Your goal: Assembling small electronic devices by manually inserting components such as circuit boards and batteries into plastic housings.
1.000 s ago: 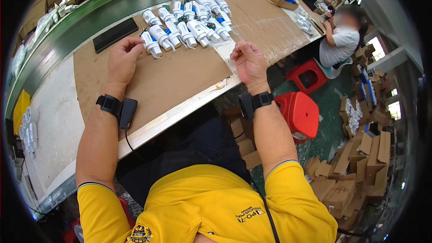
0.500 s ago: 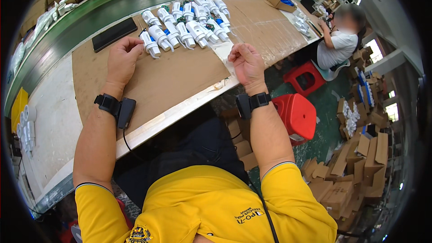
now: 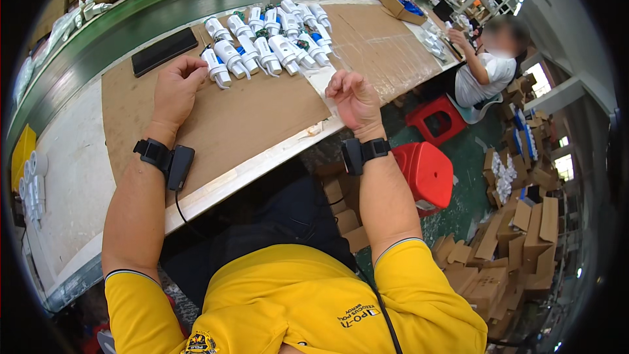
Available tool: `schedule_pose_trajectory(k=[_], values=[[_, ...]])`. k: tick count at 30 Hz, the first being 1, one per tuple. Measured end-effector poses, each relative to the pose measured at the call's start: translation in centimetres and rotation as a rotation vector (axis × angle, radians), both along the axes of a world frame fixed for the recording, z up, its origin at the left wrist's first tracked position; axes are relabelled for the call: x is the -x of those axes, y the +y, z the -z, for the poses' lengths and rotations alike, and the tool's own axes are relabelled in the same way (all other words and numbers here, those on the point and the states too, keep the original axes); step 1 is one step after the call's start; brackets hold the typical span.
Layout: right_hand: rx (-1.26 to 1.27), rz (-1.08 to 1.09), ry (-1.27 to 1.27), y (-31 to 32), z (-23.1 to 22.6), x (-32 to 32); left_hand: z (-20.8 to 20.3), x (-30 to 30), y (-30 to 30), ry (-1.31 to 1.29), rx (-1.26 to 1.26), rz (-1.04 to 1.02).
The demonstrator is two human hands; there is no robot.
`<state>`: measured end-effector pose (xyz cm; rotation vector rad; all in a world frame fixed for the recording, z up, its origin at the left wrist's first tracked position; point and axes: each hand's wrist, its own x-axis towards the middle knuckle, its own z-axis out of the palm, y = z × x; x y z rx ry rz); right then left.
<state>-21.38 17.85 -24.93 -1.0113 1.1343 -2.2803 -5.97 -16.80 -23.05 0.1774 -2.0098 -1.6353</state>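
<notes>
I see a bright yellow short-sleeved shirt (image 3: 288, 301) with narrow grey trim at the sleeve hems, a small printed emblem low on the chest and a second badge at the bottom edge of the view. Dark trousers (image 3: 262, 236) cover the lap. Each wrist carries a black strap with a black box-shaped sensor unit (image 3: 180, 167), and a thin black cable runs from the left unit; the left hand (image 3: 175, 88) and right hand (image 3: 354, 98) are bare.
</notes>
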Motion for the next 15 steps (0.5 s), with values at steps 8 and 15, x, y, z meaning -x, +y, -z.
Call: schedule_pose_trajectory(k=[8,15], values=[[-0.024,0.098,-0.145,-1.1,-1.4,-1.6,0.6,-0.1,-0.6,-0.008,0.028,-0.005],[-0.09,0.221,-0.263,-0.7,-1.4,-1.5,0.4,-0.1,-0.3,0.002,-0.011,0.003]])
